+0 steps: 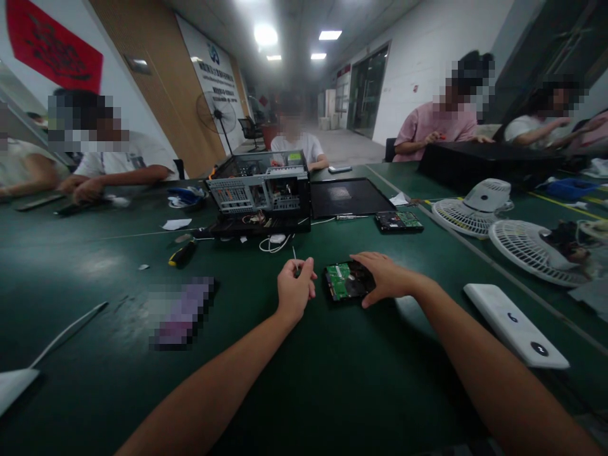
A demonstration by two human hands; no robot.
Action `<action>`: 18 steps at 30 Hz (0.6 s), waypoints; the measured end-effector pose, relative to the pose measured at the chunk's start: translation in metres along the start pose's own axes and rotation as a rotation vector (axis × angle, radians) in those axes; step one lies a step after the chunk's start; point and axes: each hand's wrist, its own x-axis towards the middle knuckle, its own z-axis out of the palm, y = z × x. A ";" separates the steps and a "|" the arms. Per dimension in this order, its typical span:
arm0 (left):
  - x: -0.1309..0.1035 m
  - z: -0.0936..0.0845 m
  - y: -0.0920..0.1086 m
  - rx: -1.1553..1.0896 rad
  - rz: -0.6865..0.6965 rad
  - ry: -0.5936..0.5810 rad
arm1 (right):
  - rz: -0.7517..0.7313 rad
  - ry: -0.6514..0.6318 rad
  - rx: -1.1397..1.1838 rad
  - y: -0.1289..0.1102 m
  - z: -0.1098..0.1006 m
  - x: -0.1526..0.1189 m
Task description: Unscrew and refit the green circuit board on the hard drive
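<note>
A hard drive (339, 280) with a green circuit board facing up lies on the table before me. My right hand (387, 277) spans its right end, fingers at the far edge and thumb at the near edge. Part of the drive is hidden under that hand. Just left of the drive, my left hand (295, 288) is closed around a thin pale rod (294, 253) that sticks up past the fingers; its kind cannot be made out. Beyond the hands stands an opened computer case (259, 193), and a second hard drive (399, 221) lies to its right.
A black panel (351, 196), a yellow-black screwdriver (182, 253) and a white cable (275, 246) lie around the case. A blurred phone (185, 312) is at left, a white power bank (515, 325) and fan parts (475, 209) at right. Several people sit around the table (304, 392).
</note>
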 end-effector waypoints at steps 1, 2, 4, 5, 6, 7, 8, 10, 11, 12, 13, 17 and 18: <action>0.000 0.001 0.000 -0.002 -0.004 0.015 | -0.001 0.030 0.002 0.000 0.001 0.001; 0.001 0.001 0.001 -0.006 -0.010 0.029 | 0.002 0.063 0.009 -0.002 0.002 0.002; 0.001 0.000 0.002 -0.021 -0.030 0.058 | 0.027 0.141 0.020 -0.006 0.004 0.004; 0.002 0.000 0.003 -0.032 -0.043 0.073 | 0.047 0.187 0.017 -0.009 0.005 0.005; 0.002 -0.001 0.003 -0.042 -0.054 0.089 | 0.070 0.235 0.006 -0.013 0.008 0.007; 0.002 -0.001 0.004 -0.053 -0.062 0.106 | 0.095 0.284 -0.006 -0.017 0.011 0.009; 0.003 -0.001 0.005 -0.063 -0.067 0.121 | 0.121 0.336 -0.014 -0.021 0.014 0.011; 0.002 0.000 0.007 -0.080 -0.084 0.144 | 0.207 0.464 0.008 -0.029 0.021 0.016; 0.000 0.002 0.008 -0.085 -0.099 0.147 | 0.261 0.525 0.037 -0.033 0.025 0.018; -0.001 0.004 0.009 -0.088 -0.121 0.136 | 0.304 0.570 0.069 -0.036 0.028 0.020; -0.003 0.006 0.009 -0.087 -0.143 0.116 | 0.327 0.591 0.089 -0.040 0.030 0.021; -0.013 0.012 0.009 -0.074 -0.237 -0.084 | 0.307 0.651 0.113 -0.050 0.037 0.022; -0.014 0.013 0.008 -0.068 -0.246 -0.142 | 0.299 0.664 0.119 -0.052 0.038 0.022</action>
